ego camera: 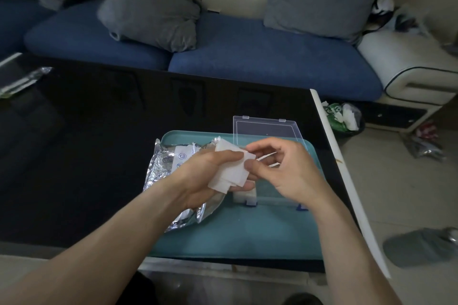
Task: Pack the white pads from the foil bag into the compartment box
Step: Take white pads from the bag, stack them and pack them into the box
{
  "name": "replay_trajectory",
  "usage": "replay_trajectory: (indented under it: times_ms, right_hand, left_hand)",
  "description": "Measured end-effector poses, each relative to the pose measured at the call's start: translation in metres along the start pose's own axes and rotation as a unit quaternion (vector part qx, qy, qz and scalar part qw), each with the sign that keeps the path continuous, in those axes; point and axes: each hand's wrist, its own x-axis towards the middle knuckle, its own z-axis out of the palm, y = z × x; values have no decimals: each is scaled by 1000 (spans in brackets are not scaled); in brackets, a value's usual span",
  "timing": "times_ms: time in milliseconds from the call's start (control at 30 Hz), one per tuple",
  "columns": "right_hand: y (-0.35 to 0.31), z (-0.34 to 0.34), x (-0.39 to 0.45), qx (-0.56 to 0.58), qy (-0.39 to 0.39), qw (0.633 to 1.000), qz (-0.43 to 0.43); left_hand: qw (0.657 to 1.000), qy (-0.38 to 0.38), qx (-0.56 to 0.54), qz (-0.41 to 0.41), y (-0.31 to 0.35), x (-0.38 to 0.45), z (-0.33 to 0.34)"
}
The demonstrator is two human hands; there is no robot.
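White pads [229, 172], a fanned stack, gripped in left hand [210, 176] over teal tray [235, 238], thumb pressed across top. Right hand [280, 168] pinching stack's upper right corner between thumb and forefinger, other fingers loosely curled. Foil bag [163, 168] crumpled on tray's left edge beneath left wrist. Clear compartment box [267, 129] behind hands, lid raised, interior mostly hidden. All on black glossy table [99, 131].

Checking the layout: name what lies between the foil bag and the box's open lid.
Head view: the left hand holding white pads, over the teal tray.
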Motion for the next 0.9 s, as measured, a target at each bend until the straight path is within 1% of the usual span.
replay_trajectory:
  times_ms: [100, 233, 300, 367, 467, 533, 633, 767, 900]
  right_hand:
    - [1, -2, 1, 18, 23, 1000, -4]
    - [1, 0, 2, 49, 1, 999, 1]
    - [1, -1, 2, 96, 11, 995, 22]
    - [1, -5, 2, 140, 30, 989, 39]
    - [1, -11, 4, 186, 104, 977, 30]
    - [1, -15, 5, 203, 132, 970, 19]
    - [0, -17, 2, 168, 97, 981, 3]
    - [-5, -7, 0, 123, 55, 991, -5]
    - [-7, 4, 1, 67, 55, 996, -15]
  left_hand:
    - [999, -3, 32, 3, 0, -1, 1]
    - [997, -61, 38, -28, 2, -3, 0]
    - [998, -52, 32, -28, 2, -2, 0]
    - [999, -21, 34, -12, 3, -2, 1]
    - [999, 6, 40, 11, 3, -1, 0]
    - [999, 8, 38, 17, 2, -1, 0]
    - [1000, -8, 24, 7, 2, -1, 1]
    - [998, -65, 2, -12, 4, -1, 2]
    - [995, -96, -7, -16, -3, 2, -1]
